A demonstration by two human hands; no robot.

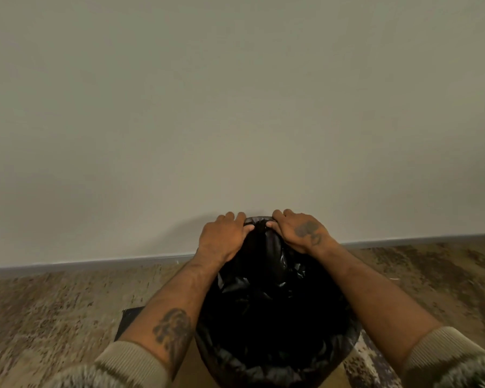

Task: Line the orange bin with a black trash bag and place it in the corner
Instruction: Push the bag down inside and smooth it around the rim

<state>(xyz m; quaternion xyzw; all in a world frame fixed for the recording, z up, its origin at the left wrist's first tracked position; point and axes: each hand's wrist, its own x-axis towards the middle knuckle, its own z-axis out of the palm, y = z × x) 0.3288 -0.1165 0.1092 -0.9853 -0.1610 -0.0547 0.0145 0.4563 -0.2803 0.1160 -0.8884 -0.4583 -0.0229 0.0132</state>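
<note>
The orange bin itself is hidden under the black trash bag (275, 303), which drapes its rim on the floor (53, 309) near the wall (235, 93). Left hand (224, 236) and right hand (300, 233) each have their grip closed on the bag's far edge. To do this well, I judge, stretch that edge evenly over the far rim. A dark flat thing (129, 320) lies just beside; no corner shows.

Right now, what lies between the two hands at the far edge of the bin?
In the head view, only a short stretch of black bag lies between the left hand and the right hand.
</note>
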